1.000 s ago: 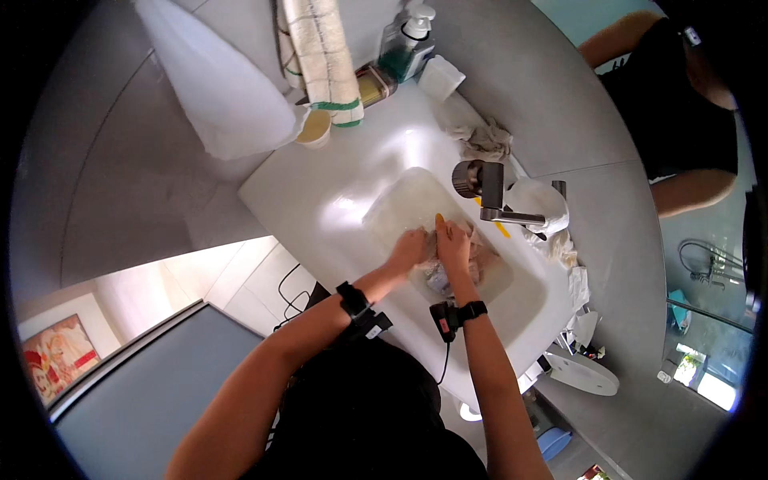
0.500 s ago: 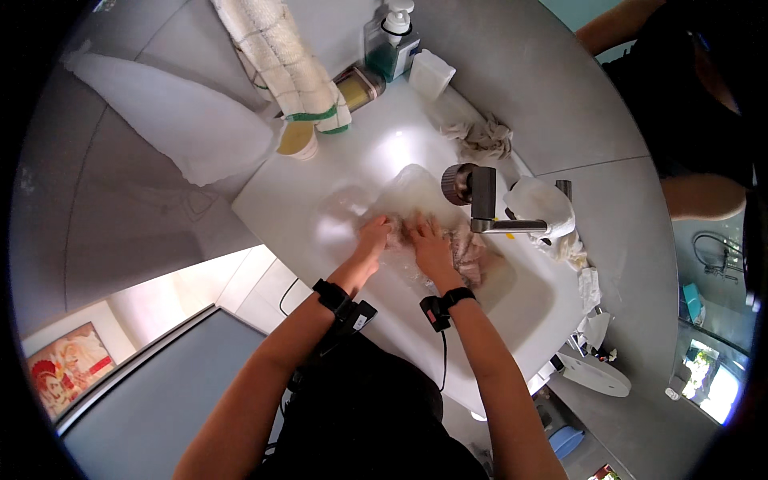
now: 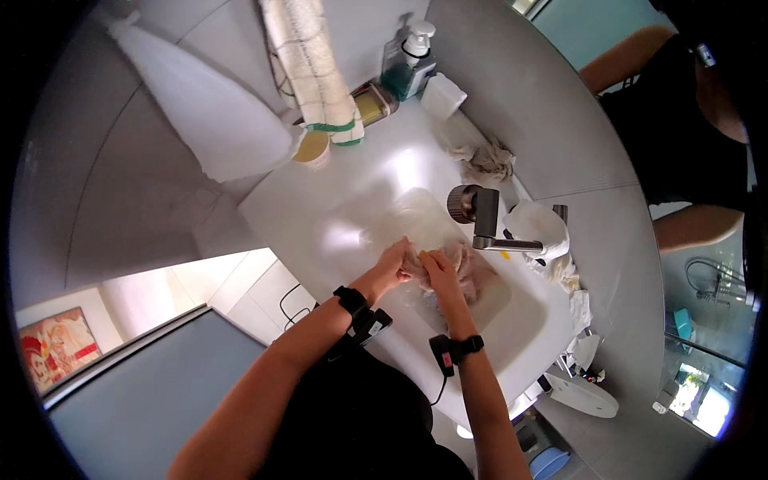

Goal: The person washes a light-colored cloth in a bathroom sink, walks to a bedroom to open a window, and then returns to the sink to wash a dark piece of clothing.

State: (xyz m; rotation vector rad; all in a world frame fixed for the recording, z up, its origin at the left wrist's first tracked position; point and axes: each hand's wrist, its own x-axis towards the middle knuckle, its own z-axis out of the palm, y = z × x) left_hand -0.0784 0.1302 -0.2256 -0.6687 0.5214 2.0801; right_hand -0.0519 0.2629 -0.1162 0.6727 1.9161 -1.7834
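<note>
Both my hands are in the basin of a white sink (image 3: 336,216). My left hand (image 3: 394,264) and my right hand (image 3: 438,270) grip a wet pale pinkish cloth (image 3: 472,276) bunched between them under the grey faucet (image 3: 480,220). The two hands touch each other over the cloth. Black bands with small devices sit on both wrists.
A soap pump bottle (image 3: 410,56) and a white box (image 3: 442,96) stand at the sink's back. A crumpled grey rag (image 3: 488,160) lies beside the faucet. Striped towels (image 3: 316,72) hang at the wall. White cloths (image 3: 544,232) lie right of the faucet. Another person (image 3: 680,120) stands at the right.
My head has shifted, so the sink sits lower and more central in view. My hands stay together on the cloth, kneading it in the basin.
</note>
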